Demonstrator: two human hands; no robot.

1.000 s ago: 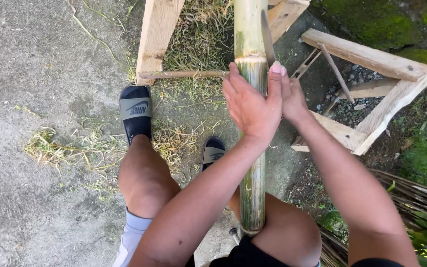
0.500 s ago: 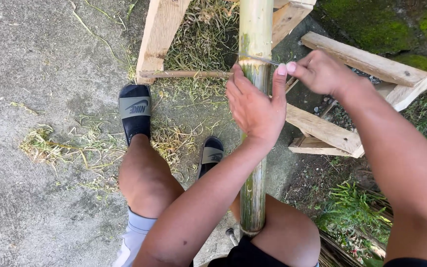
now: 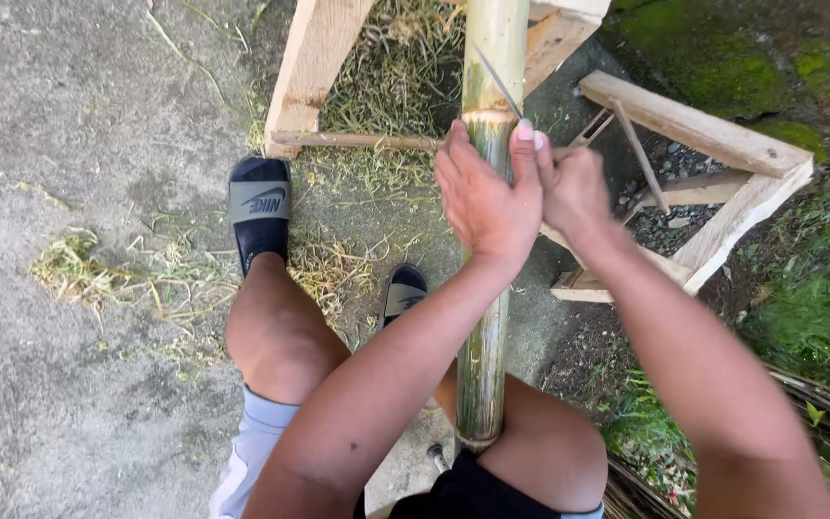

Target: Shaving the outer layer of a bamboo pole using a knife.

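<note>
Pole: long green bamboo pole point(image 3: 485, 317) runs from the lap up over a pale wooden frame point(image 3: 684, 120), propped so both hands reach it.
Left hand point(image 3: 485, 197): curled on the pole at a node, steadying it.
Right hand point(image 3: 573, 187): closed around a thin blade point(image 3: 500, 85) laid against the bamboo.
Feet: black slide sandals point(image 3: 259, 207) planted on grey concrete point(image 3: 69, 115), bracing the seat.

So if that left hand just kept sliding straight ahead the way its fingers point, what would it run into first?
Probably the thin grey blade lying slantwise on the thick green bamboo pole. The left hand rests on the pole, fingers pointing up along it, just short of a ringed joint. Depth is hard to judge.
</note>
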